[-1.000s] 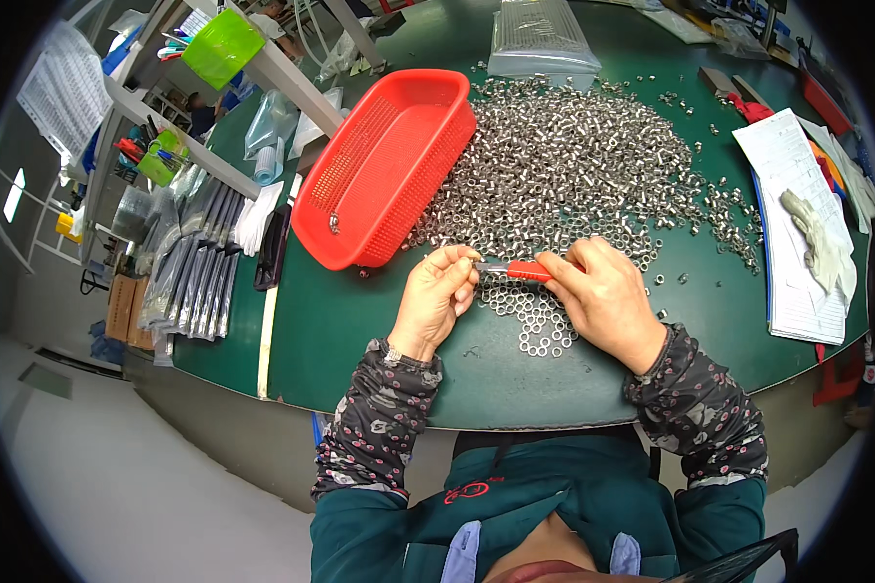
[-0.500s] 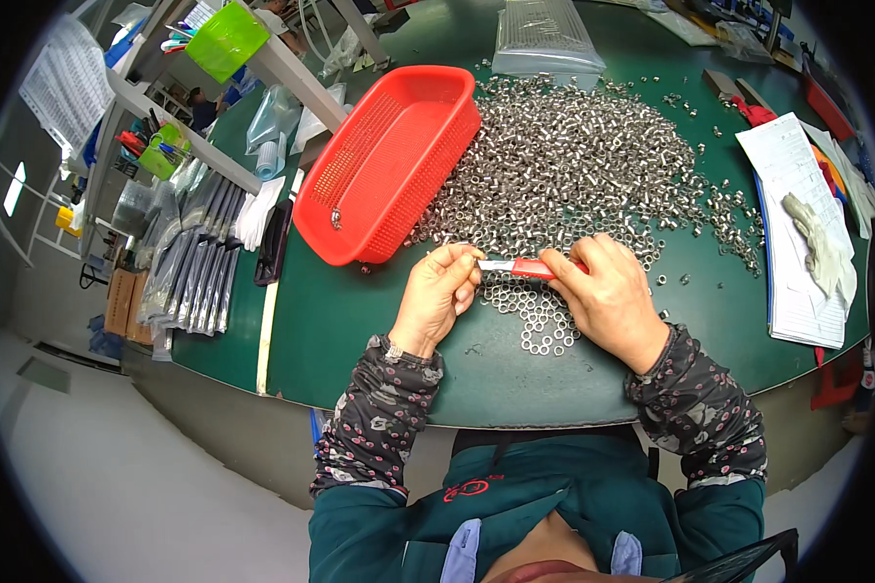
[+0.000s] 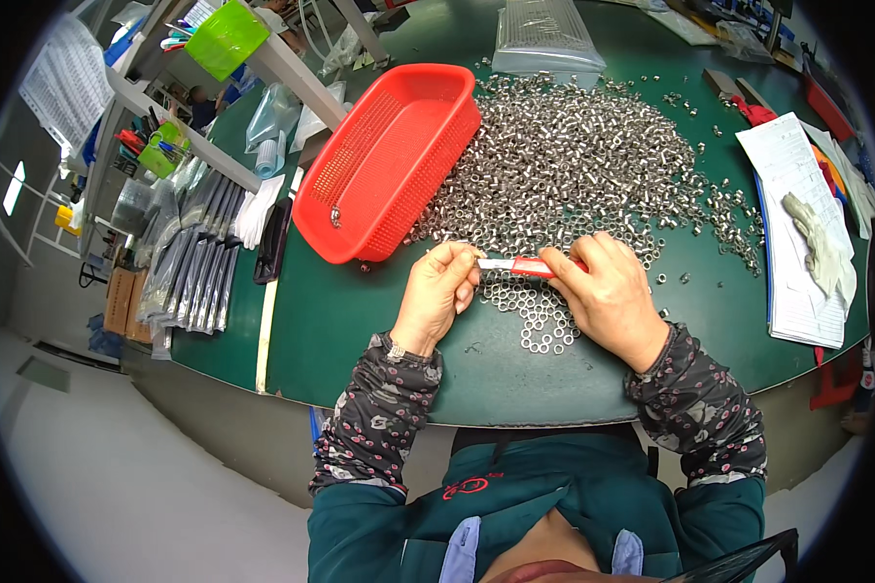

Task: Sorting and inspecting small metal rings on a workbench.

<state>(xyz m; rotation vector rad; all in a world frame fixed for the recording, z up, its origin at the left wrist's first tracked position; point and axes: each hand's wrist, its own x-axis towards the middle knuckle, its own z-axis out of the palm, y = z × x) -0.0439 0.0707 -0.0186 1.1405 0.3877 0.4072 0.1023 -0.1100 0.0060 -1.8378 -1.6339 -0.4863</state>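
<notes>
My right hand (image 3: 605, 296) is closed around the red handle of a small knife (image 3: 530, 266), whose silvery blade points left. Opposite it, my left hand (image 3: 439, 291) pinches thumb and fingertips together right at the blade's tip; what sits between them is too small and covered to make out. Beneath and beyond both hands spreads a big heap of small shiny metal rings (image 3: 574, 165). A thinner layer of loose rings lies just below the blade, between my hands.
A red perforated plastic basket (image 3: 326, 219) rests tilted left of the heap, a ring or so inside. Papers on a clipboard (image 3: 792, 301) with a pale glove (image 3: 817, 243) lie at right. Bagged dark parts (image 3: 199, 282) are at left; a clear-wrapped stack (image 3: 546, 39) stands behind.
</notes>
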